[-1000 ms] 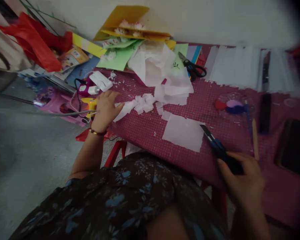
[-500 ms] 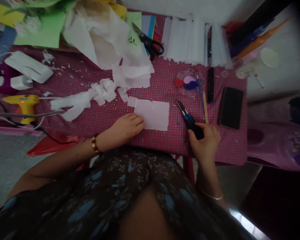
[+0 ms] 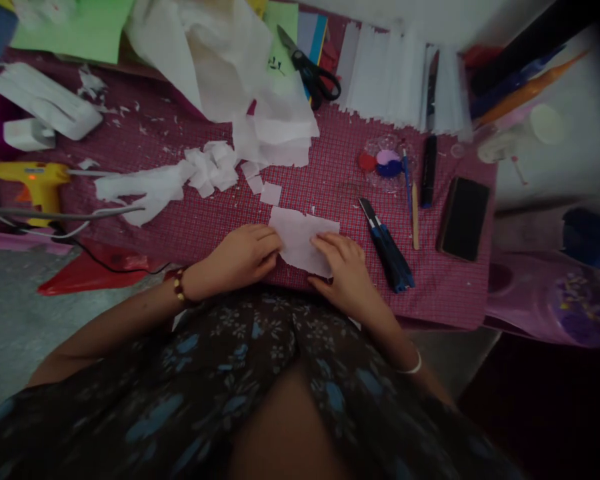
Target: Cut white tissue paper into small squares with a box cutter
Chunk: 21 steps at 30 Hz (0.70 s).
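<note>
A small rectangle of thin white paper (image 3: 300, 233) lies in front of me near the table's front edge, its edges rough. My left hand (image 3: 240, 257) is closed at its left edge, fingers curled together and the thumb tucked below. On the paper's right part rest the stretched fingers of my right hand (image 3: 345, 270); its thumb stands apart at the near edge. Just right of that hand lies a blue and black utility knife (image 3: 387, 250) with its blade out. A small paper square (image 3: 271, 194) sits beyond the sheet.
Cut paper pieces (image 3: 213, 167) and larger white sheets (image 3: 220, 60) lie at the back left, with black scissors (image 3: 310, 70) beside them. A yellow glue gun (image 3: 35, 180) with its cord is at far left. A phone (image 3: 463, 219), a marker (image 3: 430, 170) and a wooden stick (image 3: 415, 217) lie right.
My right hand has let go of the utility knife, which now lies on the table, and has moved left onto the paper. The paper has separated from the small square and tilted slightly.
</note>
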Motion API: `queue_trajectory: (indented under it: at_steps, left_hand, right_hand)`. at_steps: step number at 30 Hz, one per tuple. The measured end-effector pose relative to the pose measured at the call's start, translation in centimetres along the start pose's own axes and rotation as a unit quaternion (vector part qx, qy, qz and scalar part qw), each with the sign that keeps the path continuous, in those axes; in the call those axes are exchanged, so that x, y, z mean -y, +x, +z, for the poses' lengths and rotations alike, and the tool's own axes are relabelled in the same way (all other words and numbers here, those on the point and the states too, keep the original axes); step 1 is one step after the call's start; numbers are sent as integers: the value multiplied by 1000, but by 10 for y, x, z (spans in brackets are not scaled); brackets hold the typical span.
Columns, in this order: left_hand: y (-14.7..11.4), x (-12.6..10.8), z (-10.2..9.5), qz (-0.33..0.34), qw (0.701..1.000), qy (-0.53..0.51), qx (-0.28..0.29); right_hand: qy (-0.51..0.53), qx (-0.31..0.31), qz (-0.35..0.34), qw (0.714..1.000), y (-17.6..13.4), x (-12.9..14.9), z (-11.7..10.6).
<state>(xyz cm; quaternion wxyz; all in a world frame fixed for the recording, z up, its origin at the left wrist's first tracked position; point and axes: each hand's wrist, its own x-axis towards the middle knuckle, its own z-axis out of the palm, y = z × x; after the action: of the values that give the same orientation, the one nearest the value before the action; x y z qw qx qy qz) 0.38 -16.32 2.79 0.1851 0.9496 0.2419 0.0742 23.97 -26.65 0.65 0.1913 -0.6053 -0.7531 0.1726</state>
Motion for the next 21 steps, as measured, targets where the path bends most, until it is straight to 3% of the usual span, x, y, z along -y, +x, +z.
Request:
queue_trajectory:
  at_steps: [5,10,17,21]
  left_hand:
    - [-7,-2,5,-16,1000,-1,-7]
    - [-8,8,12,-55,993,-92,-43]
    - [-6,15,16,-197,953,-205,-106]
    - [-3,13,17,-230,943,-209,-118]
  right_hand:
    - [37,-88,5,995,-11,-7,5]
    - [47,-125,40,990,-23,-7,9]
    - [63,-168,97,979,-21,-3,16]
    - [49,-173,127,976,-16,-2,15]
